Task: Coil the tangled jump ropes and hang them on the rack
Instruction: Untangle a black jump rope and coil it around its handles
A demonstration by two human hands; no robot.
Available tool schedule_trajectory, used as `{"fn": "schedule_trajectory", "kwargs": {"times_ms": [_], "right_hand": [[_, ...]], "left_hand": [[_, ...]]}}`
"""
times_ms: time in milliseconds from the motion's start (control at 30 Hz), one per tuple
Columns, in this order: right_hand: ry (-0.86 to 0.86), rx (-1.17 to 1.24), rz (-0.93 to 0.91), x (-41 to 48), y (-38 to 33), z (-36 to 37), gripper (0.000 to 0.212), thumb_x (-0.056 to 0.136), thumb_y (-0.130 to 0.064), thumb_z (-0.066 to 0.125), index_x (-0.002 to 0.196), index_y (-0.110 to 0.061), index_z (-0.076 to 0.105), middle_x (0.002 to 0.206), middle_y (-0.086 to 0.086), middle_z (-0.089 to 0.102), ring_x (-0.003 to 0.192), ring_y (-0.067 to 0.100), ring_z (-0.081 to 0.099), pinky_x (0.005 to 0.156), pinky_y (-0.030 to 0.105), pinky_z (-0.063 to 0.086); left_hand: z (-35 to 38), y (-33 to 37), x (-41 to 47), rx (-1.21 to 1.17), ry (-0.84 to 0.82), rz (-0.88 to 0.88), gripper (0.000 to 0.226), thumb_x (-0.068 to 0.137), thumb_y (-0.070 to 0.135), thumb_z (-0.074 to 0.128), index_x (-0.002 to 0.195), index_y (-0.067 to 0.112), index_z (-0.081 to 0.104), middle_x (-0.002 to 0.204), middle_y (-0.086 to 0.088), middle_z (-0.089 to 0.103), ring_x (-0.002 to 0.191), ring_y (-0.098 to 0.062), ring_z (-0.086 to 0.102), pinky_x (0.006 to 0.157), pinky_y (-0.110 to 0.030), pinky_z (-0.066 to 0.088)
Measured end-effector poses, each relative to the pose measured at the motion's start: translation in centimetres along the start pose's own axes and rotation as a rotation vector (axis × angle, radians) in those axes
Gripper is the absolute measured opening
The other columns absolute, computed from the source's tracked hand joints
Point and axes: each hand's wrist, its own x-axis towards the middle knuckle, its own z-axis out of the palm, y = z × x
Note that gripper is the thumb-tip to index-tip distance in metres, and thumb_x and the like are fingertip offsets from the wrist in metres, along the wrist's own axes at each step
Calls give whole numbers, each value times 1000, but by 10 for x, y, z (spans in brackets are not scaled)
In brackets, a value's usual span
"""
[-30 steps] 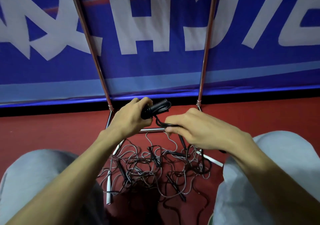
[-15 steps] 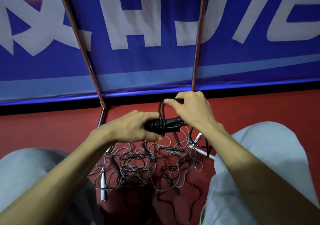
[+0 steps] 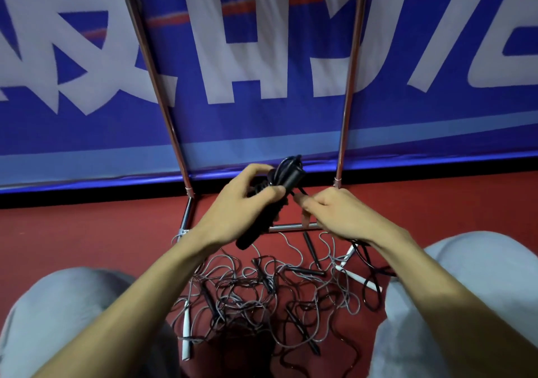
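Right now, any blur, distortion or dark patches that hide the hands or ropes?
Head view: wide-angle distortion splays the posts of the rack; left hand and right hand are sharp; the black rope they grip loses detail in dim light; shadow darkens the tangled ropes nearest the camera.

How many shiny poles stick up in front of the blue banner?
2. The left pole slants up at centre-left; the right pole stands at centre-right. More may be outside the picture.
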Motion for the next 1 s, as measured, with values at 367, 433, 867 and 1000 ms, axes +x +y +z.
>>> {"fn": "schedule_trajectory", "kwargs": {"times_ms": [367,433,867,1000], "right_hand": [[-314,-110,5,-16,-1,-15,20,95,-28,54,82,-13,56,46,7,58,41,18,59,42,21,46],[-336,-164,-16,-18,-2,-17,19,94,-29,57,83,-14,57,50,8,59,42,18,59,43,22,47],[229,-377,-603,-25,-6,-17,18,91,-29,54,99,-24,69,80,-9,59,79,20,60,60,36,48],[429,-239,-522,-15,1,-14,16,84,-33,60,89,-25,72,79,-7,64,74,17,61,60,36,51]], "left_hand": [[-15,-29,18,367,251,-66,22,87,39,65,100,21,61,69,1,69,59,-17,67,70,-38,57],[-19,-38,20,607,245,-58,27,83,48,64,101,30,54,73,6,69,69,-19,69,74,-39,55],[0,-41,13,1140,-64,66,45,68,45,66,111,37,53,99,4,62,91,-28,63,69,-32,46],[15,-37,6,1128,-228,133,48,71,64,64,108,37,50,95,8,59,93,-25,61,69,-33,46]]}}
